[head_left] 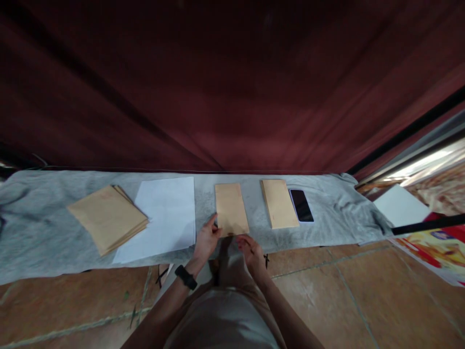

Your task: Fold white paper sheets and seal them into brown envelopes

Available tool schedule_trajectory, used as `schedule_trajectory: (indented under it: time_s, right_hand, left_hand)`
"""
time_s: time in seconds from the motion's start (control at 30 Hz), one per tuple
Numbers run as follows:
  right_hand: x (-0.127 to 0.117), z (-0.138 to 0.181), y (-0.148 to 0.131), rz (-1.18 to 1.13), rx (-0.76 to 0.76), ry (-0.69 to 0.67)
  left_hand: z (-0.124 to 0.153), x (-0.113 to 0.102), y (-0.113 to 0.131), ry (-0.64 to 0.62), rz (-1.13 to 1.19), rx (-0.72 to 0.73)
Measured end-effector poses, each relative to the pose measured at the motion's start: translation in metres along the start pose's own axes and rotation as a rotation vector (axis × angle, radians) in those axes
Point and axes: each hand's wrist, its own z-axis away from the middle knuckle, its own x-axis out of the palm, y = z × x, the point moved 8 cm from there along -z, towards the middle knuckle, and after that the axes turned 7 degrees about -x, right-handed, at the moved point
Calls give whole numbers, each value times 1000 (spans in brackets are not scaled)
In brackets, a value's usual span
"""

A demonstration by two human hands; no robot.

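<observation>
A brown paper envelope (231,208) lies in front of me on the grey cloth, its short side towards my body. At its lower left edge, my left hand (207,238) is closed with thumb and fingers on the paper; a dark band circles that wrist. My right hand (252,254) has its fingers curled together at the envelope's lower right corner, where the fingertips meet the near edge. To the right rests a neat stack of brown envelopes (280,203). Further left, several larger brown envelopes (109,218) are fanned, partly over white paper sheets (167,213).
A phone (301,205) with a dark screen lies beside the right stack. The grey cloth (337,213) covers a long narrow surface, with a dark red fabric wall (232,97) behind it. A white sheet (402,206) and a colourful printed package (436,249) are at far right.
</observation>
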Motion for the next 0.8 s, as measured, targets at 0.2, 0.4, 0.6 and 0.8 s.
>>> schedule_trajectory:
  time_s: [0.2, 0.4, 0.6, 0.8]
  right_hand:
    - [23, 10, -48, 887, -581, -137]
    - [29, 13, -40, 1019, -626, -175]
    - [25, 17, -31, 1043, -652, -197]
    - [15, 15, -23, 1044, -602, -127]
  left_hand:
    - [1, 2, 2, -13, -144, 15]
    - [42, 19, 20, 195, -403, 411]
    - [78, 49, 5, 144, -650, 676]
    - [70, 43, 1, 146, -725, 701]
